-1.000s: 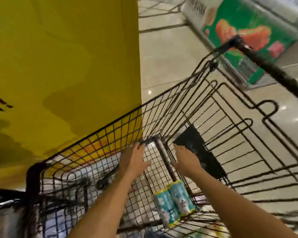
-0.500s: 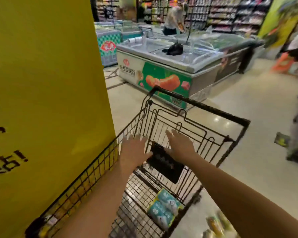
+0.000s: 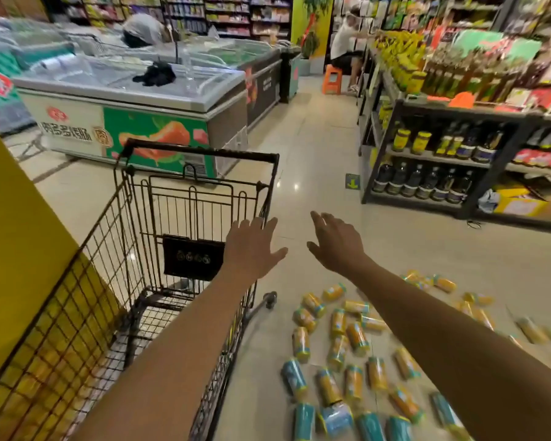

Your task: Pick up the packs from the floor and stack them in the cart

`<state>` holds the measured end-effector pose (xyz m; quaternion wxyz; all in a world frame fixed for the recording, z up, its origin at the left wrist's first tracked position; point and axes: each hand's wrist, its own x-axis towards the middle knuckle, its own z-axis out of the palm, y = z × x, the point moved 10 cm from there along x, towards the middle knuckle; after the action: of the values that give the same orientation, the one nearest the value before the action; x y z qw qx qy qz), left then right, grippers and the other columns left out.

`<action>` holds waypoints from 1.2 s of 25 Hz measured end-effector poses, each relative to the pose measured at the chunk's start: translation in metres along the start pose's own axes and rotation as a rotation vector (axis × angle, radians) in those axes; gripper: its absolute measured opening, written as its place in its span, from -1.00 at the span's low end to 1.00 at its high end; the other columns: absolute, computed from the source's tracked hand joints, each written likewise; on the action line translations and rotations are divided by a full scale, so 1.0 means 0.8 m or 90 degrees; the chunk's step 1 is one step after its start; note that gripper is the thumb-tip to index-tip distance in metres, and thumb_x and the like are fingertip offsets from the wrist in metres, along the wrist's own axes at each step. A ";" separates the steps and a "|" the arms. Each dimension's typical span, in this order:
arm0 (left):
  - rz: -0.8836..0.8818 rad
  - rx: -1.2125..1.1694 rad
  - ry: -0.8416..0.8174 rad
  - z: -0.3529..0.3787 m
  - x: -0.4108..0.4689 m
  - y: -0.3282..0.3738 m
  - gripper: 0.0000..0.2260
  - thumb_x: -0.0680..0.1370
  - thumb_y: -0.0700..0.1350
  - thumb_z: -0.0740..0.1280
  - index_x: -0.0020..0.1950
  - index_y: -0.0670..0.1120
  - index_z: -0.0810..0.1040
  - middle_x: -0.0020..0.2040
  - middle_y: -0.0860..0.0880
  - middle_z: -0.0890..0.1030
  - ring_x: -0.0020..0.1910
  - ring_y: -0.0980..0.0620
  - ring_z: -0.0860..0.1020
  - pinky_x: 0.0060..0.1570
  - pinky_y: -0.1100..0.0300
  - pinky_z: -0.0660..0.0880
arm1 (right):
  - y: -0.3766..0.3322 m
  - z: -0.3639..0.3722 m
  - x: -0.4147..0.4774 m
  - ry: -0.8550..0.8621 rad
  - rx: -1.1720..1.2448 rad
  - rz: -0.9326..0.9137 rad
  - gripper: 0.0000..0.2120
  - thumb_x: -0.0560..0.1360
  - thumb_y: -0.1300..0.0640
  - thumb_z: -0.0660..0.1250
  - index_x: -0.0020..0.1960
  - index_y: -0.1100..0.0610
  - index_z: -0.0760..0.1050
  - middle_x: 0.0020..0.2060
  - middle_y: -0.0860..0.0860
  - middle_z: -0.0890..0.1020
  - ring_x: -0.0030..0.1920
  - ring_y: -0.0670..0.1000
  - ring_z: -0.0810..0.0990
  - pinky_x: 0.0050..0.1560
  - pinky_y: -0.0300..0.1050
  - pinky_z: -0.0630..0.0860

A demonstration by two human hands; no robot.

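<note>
On the shiny shop floor [image 3: 315, 160], to the right of the cart [image 3: 198, 153], lie the packs [image 3: 300, 343]. They are small round tubes, and they all lie on their sides, pointing this way and that. Most are orange and yellow. Some blue ones [image 3: 295, 378] lie nearest to the camera. They spread from just beside the cart's wheel [image 3: 269, 297] out to the right edge of the view.

The cart is made of dark wire. A black flap [image 3: 191, 257] hangs inside it at the far wall. The bottom of the cart is blurry, so I cannot tell what is in it. A big yellow wall [image 3: 19, 237] stands close on the cart's left side.

Both arms reach forward. The left hand [image 3: 252, 246] is up by the cart's right side wall, palm down. Its grip is apart, with fingers spread wide, and it holds nothing. I cannot tell if it touches the wire. The right hand [image 3: 337, 246] is in the air over the floor, beside the cart. Its grip is apart too, fingers spread, and it holds nothing.

Past the cart stands a long white freezer [image 3: 124, 90] with a green picture on its side, and a black thing [image 3: 155, 74] lies on its lid. Shelves [image 3: 427, 159] with dark bottles and jars stand on the right. Far back, a person [image 3: 344, 43] sits on an orange stool [image 3: 331, 78].
</note>
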<state>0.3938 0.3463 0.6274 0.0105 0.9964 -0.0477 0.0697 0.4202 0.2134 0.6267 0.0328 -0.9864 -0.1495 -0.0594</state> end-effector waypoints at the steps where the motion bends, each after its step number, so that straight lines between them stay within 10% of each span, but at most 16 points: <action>1: 0.014 -0.009 -0.007 0.013 -0.006 0.020 -0.38 0.56 0.27 0.12 0.54 0.01 0.11 0.46 -0.08 0.30 0.40 -0.09 0.31 0.41 0.00 0.17 | 0.022 0.013 -0.018 -0.017 0.002 0.019 -0.41 0.56 -0.06 0.21 0.49 0.14 0.11 0.36 0.12 0.37 0.26 0.18 0.45 0.17 0.02 0.43; 16: -0.094 -0.143 -0.367 0.470 -0.109 0.256 -0.37 0.52 0.29 0.17 0.49 -0.01 0.23 0.35 -0.09 0.41 0.28 -0.13 0.43 0.19 0.05 0.36 | 0.337 0.423 -0.277 -0.337 0.136 0.297 -0.37 0.53 -0.13 0.25 0.46 0.14 0.14 0.29 0.13 0.43 0.27 0.17 0.44 0.15 0.03 0.43; 30: -0.174 -0.128 -0.540 1.072 -0.259 0.224 -0.25 0.49 0.19 0.33 0.55 0.10 0.01 0.40 -0.20 0.30 0.32 -0.24 0.38 0.23 -0.06 0.35 | 0.311 1.020 -0.513 -0.601 0.253 0.415 -0.16 0.43 -0.20 0.37 0.46 0.23 0.09 0.29 0.21 0.38 0.27 0.23 0.42 0.15 0.05 0.40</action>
<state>0.2903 0.1639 -0.2484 0.0959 0.9280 0.0776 -0.3517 0.1934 -0.0758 -0.2456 0.1633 -0.8762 0.1540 0.4266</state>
